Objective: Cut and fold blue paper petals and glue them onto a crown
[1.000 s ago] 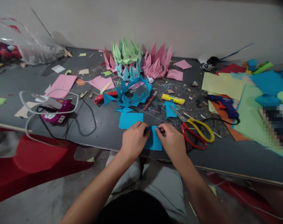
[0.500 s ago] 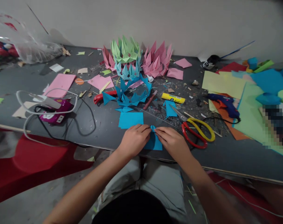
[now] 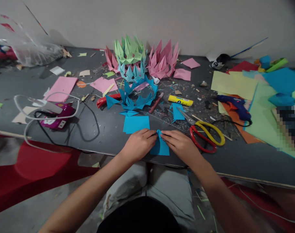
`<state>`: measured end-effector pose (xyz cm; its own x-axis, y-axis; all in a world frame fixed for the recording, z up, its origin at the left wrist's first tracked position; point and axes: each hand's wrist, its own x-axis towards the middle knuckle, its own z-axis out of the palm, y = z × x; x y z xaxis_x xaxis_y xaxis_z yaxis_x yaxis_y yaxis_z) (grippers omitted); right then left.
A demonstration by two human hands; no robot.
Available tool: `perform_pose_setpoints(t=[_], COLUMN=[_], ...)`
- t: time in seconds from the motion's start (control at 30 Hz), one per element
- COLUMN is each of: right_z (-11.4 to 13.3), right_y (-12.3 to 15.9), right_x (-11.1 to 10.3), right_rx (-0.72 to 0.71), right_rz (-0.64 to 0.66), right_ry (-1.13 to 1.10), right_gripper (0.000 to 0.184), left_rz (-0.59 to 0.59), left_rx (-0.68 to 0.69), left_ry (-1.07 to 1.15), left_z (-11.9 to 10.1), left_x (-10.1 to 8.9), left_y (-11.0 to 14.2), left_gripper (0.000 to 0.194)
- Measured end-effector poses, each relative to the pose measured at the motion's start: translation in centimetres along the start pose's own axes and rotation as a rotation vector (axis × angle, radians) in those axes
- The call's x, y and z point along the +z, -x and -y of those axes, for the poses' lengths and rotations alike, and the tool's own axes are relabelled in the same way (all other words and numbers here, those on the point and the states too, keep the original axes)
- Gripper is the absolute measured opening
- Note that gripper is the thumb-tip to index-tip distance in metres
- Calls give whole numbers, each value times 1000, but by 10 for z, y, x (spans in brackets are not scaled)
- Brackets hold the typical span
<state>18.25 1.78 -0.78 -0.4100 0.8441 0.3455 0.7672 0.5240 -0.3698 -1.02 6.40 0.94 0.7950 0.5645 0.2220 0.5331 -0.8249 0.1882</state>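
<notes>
Near the table's front edge lies a sheet of blue paper (image 3: 160, 149), its far end folded to a point. My left hand (image 3: 141, 143) pinches the fold from the left, fingers pressed together. From the right, my right hand (image 3: 177, 142) pinches the same tip with thumb and fingers. Parts of the sheet's sides are hidden under both hands. Just beyond my left hand is a small stack of blue paper (image 3: 136, 124). Behind that sits a ring of folded blue paper points (image 3: 140, 102). Scissors (image 3: 205, 134) with red and yellow handles lie right of my right hand.
A yellow glue stick (image 3: 180, 100) and a blue paper piece (image 3: 178, 112) lie ahead. Pink and green paper crowns (image 3: 130, 51) stand by the wall. A purple power socket (image 3: 57, 116) with cables is left, a blue glue gun (image 3: 236, 106) right among coloured sheets (image 3: 232, 85).
The folded tip of the blue sheet now looks flatter and more pointed between my fingers. Both hands stay in nearly the same place; the view has shifted slightly.
</notes>
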Motion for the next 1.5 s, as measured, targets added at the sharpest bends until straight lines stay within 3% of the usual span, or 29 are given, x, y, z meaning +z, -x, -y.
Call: perform_pose_setpoints(t=[0.53, 0.9, 1.13, 1.5], right_z=[1, 1, 26, 40], right_y=[-4, -7, -11, 4], right_x=[-3, -3, -9, -14], right_rx=[-71, -103, 30, 202], right_rz=[-15, 5, 71, 28], right_ry=[52, 132, 281, 204], right_gripper=[27, 24, 20, 22], left_rz=[-14, 108, 173, 174], left_rx=[67, 144, 126, 105], left_ry=[-12, -39, -91, -124], left_z=[3, 5, -5, -10], left_x=[1, -3, -12, -11], left_y=[1, -11, -15, -10], left_gripper=[16, 16, 28, 26])
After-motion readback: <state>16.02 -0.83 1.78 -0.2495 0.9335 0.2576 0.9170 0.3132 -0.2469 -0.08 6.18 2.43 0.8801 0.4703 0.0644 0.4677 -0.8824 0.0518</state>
